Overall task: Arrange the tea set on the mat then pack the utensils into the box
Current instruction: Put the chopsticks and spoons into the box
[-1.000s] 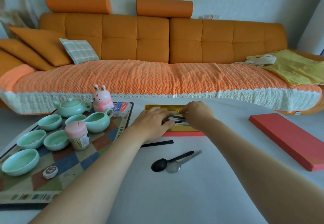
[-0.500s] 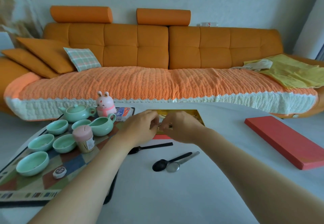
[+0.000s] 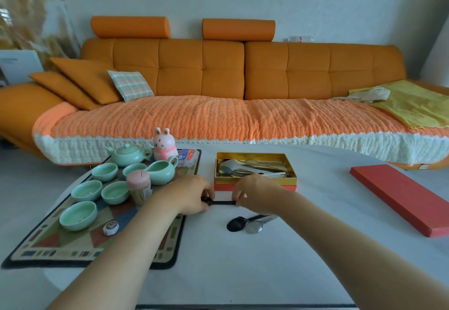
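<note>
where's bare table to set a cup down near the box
Free: white tabletop between the gold-lined box and the red lid, and the near strip this side of the two loose spoons. Crowded: the patterned mat, full of green tea ware, and in front of the box, where left hand and right hand grip a black utensil.

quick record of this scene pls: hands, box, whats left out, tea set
left hand: holds one end of a black spoon on the table
right hand: pinches its other end
box: open, cutlery inside, just beyond the hands
loose: two spoons on the table, nearer than the hands
lid: red, off to the right
tea set: teapot and cups on the mat
</note>
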### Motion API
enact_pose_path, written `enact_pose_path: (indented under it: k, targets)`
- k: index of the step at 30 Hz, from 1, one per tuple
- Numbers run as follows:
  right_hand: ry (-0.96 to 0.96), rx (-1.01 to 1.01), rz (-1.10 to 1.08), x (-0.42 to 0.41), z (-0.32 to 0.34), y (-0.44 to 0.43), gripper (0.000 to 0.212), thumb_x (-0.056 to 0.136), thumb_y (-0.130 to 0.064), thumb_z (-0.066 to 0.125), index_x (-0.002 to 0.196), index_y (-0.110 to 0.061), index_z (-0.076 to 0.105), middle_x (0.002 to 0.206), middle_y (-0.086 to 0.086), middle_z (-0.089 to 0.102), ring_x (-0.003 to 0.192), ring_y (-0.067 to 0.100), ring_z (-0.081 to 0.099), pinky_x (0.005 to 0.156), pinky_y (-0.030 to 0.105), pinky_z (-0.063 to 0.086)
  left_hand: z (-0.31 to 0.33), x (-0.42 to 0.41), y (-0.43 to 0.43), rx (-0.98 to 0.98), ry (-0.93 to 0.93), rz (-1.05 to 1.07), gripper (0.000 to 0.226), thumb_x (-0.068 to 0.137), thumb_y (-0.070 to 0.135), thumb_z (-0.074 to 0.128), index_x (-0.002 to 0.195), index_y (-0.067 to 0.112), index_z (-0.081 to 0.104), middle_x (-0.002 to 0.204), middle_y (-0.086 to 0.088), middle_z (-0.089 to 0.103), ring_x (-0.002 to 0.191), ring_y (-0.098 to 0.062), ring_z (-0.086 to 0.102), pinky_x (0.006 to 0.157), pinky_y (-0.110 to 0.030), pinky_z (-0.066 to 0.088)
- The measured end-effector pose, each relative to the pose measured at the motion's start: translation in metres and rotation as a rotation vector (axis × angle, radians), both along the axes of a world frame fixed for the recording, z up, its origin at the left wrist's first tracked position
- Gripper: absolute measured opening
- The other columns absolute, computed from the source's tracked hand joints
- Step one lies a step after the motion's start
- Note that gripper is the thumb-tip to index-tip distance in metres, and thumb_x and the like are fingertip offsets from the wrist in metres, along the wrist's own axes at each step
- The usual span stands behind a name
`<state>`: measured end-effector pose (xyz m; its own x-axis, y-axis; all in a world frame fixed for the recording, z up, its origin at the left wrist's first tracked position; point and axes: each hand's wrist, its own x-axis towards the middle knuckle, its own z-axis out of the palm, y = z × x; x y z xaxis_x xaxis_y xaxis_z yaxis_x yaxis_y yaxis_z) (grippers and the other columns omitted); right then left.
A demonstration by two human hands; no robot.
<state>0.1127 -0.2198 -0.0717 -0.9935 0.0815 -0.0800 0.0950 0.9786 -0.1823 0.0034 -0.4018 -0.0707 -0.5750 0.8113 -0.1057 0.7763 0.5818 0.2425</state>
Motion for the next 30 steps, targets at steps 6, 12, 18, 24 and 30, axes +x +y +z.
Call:
enact_pose_path:
  k: [6, 12, 18, 24, 30]
  targets:
    - [-0.038, -0.021, -0.011, 0.004, 0.003, 0.002, 0.015, 0.096, -0.028, 0.058, 0.109, -0.028, 0.066, 0.108, -0.008, 0.064, 0.098, 0.016, 0.060, 0.085, 0.034, 0.053, 0.003, -0.002, 0.010, 0.046, -0.107, 0.013, 0.025, 0.082, 0.019, 0.073, 0.089, 0.040, 0.062, 0.104, 0.014, 0.061, 0.095, -0.010, 0.060, 0.086, -0.035, 0.055]
    - [0.166, -0.193, -0.030, 0.007, 0.014, 0.030, 0.027, 0.098, -0.016, 0.055, 0.120, -0.026, 0.066, 0.107, -0.007, 0.065, 0.088, 0.013, 0.061, 0.076, 0.027, 0.051, 0.007, -0.016, 0.029, 0.441, -0.288, 0.097, 0.024, 0.085, 0.018, 0.073, 0.086, 0.040, 0.065, 0.112, 0.013, 0.066, 0.111, -0.010, 0.060, 0.101, -0.039, 0.046]
    - [0.465, -0.143, -0.030, -0.005, 0.014, 0.060, 0.037, 0.101, -0.008, 0.049, 0.130, -0.025, 0.065, 0.100, -0.003, 0.060, 0.084, 0.016, 0.056, 0.072, 0.030, 0.045, 0.012, -0.012, 0.066, 0.822, -0.435, 0.222, 0.021, 0.089, 0.016, 0.070, 0.098, 0.034, 0.064, 0.106, 0.007, 0.067, 0.106, -0.013, 0.062, 0.092, -0.033, 0.048]
    - [0.390, -0.142, -0.268, -0.019, 0.005, 0.086, 0.040, 0.103, -0.008, 0.040, 0.128, -0.026, 0.066, 0.102, 0.003, 0.059, 0.082, 0.023, 0.058, 0.070, 0.035, 0.050, -0.007, -0.018, 0.094, 0.745, -0.046, 0.224, 0.033, 0.098, 0.023, 0.057, 0.131, 0.023, 0.057, 0.134, 0.002, 0.053, 0.126, -0.017, 0.044, 0.100, -0.028, 0.035]
    - [0.242, -0.112, -0.386, -0.035, 0.000, 0.094, 0.048, 0.099, -0.005, 0.035, 0.123, -0.031, 0.067, 0.096, 0.003, 0.064, 0.074, 0.025, 0.063, 0.061, 0.036, 0.055, -0.021, -0.021, 0.101, 0.371, 0.142, -0.002, 0.049, 0.103, 0.036, 0.040, 0.150, 0.020, 0.039, 0.156, 0.005, 0.036, 0.144, -0.016, 0.027, 0.116, -0.039, 0.022]
